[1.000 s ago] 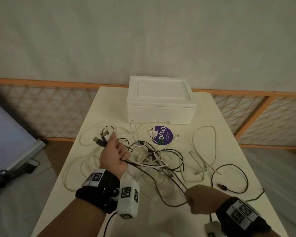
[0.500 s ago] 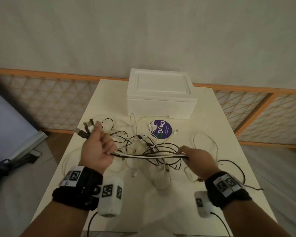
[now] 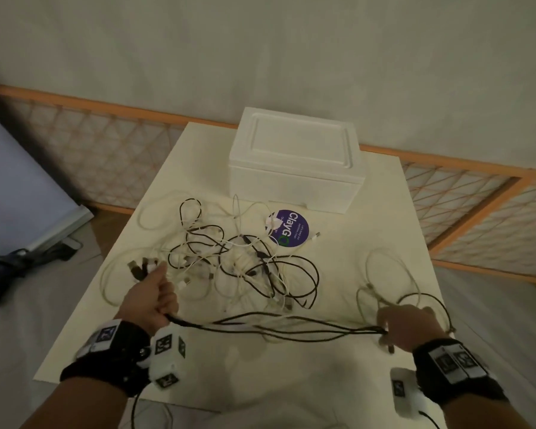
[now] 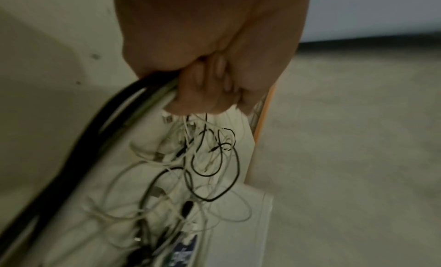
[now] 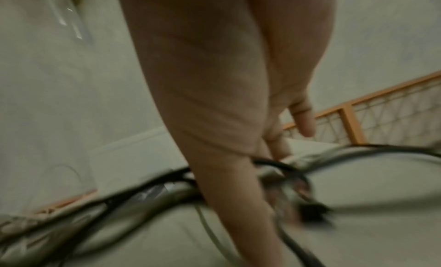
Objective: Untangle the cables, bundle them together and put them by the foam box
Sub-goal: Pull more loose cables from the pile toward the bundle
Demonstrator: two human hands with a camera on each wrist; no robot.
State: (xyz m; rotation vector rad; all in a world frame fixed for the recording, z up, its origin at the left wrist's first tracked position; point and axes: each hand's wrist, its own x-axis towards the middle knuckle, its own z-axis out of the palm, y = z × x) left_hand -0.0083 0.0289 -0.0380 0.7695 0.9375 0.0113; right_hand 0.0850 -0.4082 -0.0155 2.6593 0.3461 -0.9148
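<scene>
One foam box (image 3: pixel 294 168) sits at the bench's (image 3: pixel 369 243) far edge. In front of it lies one tangle of black and white cables (image 3: pixel 245 267). The left hand (image 3: pixel 150 300) fists several strands; the right hand (image 3: pixel 410 325) pinches their other end.

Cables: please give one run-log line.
left hand grips cables | right hand pinches them | tangle remains | foam box unreached

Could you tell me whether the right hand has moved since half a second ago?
Yes: the right hand has slid rightward, away from the purple sticker.
</scene>
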